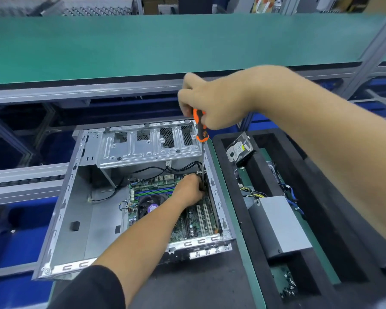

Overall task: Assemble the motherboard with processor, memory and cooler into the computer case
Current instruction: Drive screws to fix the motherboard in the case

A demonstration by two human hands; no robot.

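Flanking screwdriver (201, 139) — hands above, below

The left hand (188, 189) hides the screwdriver (201, 130) tip and screw.

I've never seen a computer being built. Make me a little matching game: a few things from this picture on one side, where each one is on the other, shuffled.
Things:
1. screwdriver
2. motherboard
3. power supply
4. hard drive

Places:
A. near part of the black foam tray
B. gripped in the right hand
C. far end of the black foam tray
D. inside the computer case

Pairs: 1-B, 2-D, 3-A, 4-C
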